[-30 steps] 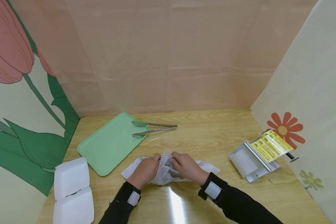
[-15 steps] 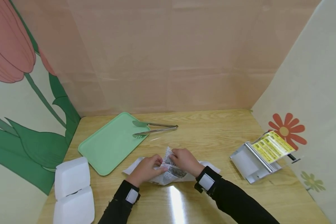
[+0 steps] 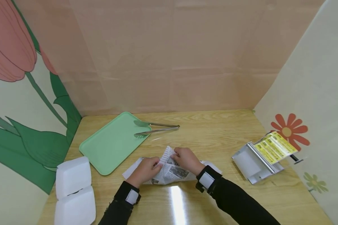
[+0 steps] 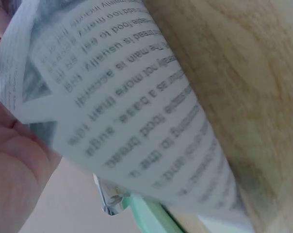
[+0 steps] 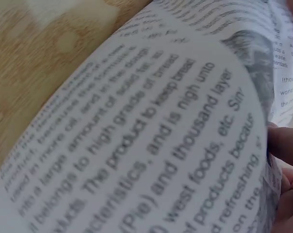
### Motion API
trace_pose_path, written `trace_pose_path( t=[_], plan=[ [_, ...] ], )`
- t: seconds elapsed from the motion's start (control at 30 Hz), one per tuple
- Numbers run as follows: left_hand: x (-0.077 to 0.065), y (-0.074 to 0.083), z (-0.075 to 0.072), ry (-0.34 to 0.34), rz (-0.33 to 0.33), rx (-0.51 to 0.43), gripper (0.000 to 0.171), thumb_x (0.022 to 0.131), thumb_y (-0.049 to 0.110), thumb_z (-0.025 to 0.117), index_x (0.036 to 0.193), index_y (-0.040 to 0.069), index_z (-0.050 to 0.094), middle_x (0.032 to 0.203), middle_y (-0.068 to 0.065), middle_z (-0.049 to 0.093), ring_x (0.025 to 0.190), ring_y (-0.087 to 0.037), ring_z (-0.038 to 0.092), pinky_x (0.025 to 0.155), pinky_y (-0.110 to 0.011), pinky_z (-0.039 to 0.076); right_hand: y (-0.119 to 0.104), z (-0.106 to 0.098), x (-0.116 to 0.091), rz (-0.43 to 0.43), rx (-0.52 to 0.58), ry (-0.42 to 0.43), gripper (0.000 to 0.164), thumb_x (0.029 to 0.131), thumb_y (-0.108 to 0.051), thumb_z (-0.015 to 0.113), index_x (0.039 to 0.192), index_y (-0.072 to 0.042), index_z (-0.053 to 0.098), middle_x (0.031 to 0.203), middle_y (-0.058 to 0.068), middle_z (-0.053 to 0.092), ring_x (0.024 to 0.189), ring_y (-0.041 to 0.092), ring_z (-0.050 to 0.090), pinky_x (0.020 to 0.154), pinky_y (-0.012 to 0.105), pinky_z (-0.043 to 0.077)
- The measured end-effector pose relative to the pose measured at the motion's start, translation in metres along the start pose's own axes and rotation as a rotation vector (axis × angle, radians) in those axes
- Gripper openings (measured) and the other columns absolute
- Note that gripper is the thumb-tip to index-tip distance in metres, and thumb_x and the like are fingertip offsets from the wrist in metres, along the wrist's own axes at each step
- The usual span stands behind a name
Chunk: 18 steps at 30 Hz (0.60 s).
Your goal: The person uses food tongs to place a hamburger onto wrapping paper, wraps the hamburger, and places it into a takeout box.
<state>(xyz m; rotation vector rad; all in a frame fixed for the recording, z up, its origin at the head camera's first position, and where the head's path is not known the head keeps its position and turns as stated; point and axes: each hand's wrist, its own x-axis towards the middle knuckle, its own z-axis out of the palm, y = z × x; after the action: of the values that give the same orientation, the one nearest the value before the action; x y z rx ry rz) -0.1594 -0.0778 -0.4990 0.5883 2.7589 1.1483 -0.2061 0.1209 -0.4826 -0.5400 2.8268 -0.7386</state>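
A sheet of newsprint-patterned wrapping paper [image 3: 171, 173] lies folded on the table in front of me, its peak standing up between my hands. At its left side my left hand [image 3: 145, 171] pinches a fold between thumb and fingers. My right hand [image 3: 187, 161] grips the upper edge near the peak, fingers curled in. The left wrist view has the printed paper [image 4: 132, 107] slanting across, with part of the left hand [image 4: 15, 174] at the left. In the right wrist view the paper [image 5: 137, 126] bulges, and fingers [image 5: 287, 145] press at its right edge. Whatever lies inside the paper is hidden.
A green tray [image 3: 107, 147] lies at the back left, with metal tongs [image 3: 164, 126] across its right edge. An open white clamshell box [image 3: 74, 187] stands at the front left. On the right is a metal dispenser [image 3: 250, 162] with yellow printed labels [image 3: 274, 147].
The left hand loosened, its thumb swinging out over the paper, then pinched a fold again. The right hand shifted slightly left and up, and the paper's peak rose into a point.
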Motion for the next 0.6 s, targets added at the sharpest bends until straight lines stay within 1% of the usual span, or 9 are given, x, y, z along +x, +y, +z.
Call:
trace_pose_path(
  t=[0.07, 0.13, 0.2, 0.27, 0.37, 0.43, 0.6],
  plan=[
    [0.000, 0.000, 0.002, 0.049, 0.007, 0.035, 0.021, 0.092, 0.019, 0.061, 0.076, 0.011, 0.049, 0.062, 0.007, 0.037, 0.056, -0.006, 0.036, 0.051, -0.019, 0.030, 0.000, 0.002, 0.001, 0.004, -0.019, 0.012, 0.020, 0.090, -0.022, 0.064, 0.076, -0.009, 0.055, 0.060, -0.003, 0.044, 0.054, 0.011, 0.042, 0.050, 0.024, 0.032],
    [0.000, 0.000, 0.004, 0.083, 0.003, 0.051, 0.015, 0.090, 0.019, 0.064, 0.083, 0.011, 0.052, 0.067, 0.006, 0.048, 0.060, -0.007, 0.043, 0.055, -0.021, 0.036, 0.000, 0.004, 0.002, 0.015, -0.034, 0.022, 0.016, 0.089, -0.021, 0.066, 0.086, -0.008, 0.059, 0.061, -0.002, 0.048, 0.055, 0.012, 0.043, 0.050, 0.025, 0.033],
    [0.001, 0.000, 0.005, 0.106, -0.007, 0.050, 0.013, 0.089, 0.018, 0.065, 0.093, 0.011, 0.054, 0.075, 0.003, 0.057, 0.066, -0.008, 0.051, 0.059, -0.023, 0.041, 0.000, 0.007, 0.003, 0.022, -0.046, 0.036, 0.020, 0.087, -0.020, 0.068, 0.096, -0.006, 0.058, 0.061, 0.000, 0.052, 0.054, 0.013, 0.045, 0.049, 0.026, 0.034],
    [0.002, 0.000, 0.006, 0.115, -0.020, 0.038, 0.018, 0.089, 0.016, 0.065, 0.102, 0.010, 0.054, 0.079, 0.000, 0.061, 0.068, -0.010, 0.054, 0.061, -0.025, 0.044, -0.001, 0.009, 0.003, 0.027, -0.052, 0.052, 0.028, 0.085, -0.020, 0.070, 0.101, -0.004, 0.054, 0.059, 0.002, 0.053, 0.052, 0.015, 0.046, 0.047, 0.028, 0.035],
    [0.002, 0.001, 0.007, 0.117, -0.055, 0.026, 0.030, 0.089, 0.014, 0.065, 0.115, 0.009, 0.051, 0.079, 0.000, 0.060, 0.065, -0.010, 0.052, 0.060, -0.024, 0.043, -0.003, 0.013, 0.004, 0.016, -0.092, 0.080, 0.034, 0.083, -0.020, 0.072, 0.100, -0.004, 0.048, 0.059, 0.005, 0.053, 0.050, 0.017, 0.049, 0.045, 0.031, 0.037],
    [0.003, 0.002, 0.007, 0.118, -0.081, 0.027, 0.036, 0.089, 0.013, 0.065, 0.120, 0.008, 0.050, 0.079, -0.001, 0.059, 0.064, -0.010, 0.051, 0.060, -0.025, 0.043, -0.004, 0.015, 0.004, 0.008, -0.129, 0.092, 0.034, 0.082, -0.022, 0.073, 0.097, -0.005, 0.046, 0.060, 0.006, 0.055, 0.051, 0.019, 0.052, 0.045, 0.033, 0.039],
    [0.002, 0.002, 0.008, 0.125, -0.178, 0.013, 0.038, 0.087, 0.012, 0.067, 0.122, 0.007, 0.051, 0.082, -0.004, 0.063, 0.069, -0.013, 0.056, 0.062, -0.028, 0.046, -0.004, 0.017, 0.003, -0.023, -0.219, 0.094, 0.029, 0.084, -0.024, 0.071, 0.088, -0.007, 0.048, 0.061, 0.007, 0.059, 0.052, 0.020, 0.056, 0.045, 0.036, 0.042]
  ],
)
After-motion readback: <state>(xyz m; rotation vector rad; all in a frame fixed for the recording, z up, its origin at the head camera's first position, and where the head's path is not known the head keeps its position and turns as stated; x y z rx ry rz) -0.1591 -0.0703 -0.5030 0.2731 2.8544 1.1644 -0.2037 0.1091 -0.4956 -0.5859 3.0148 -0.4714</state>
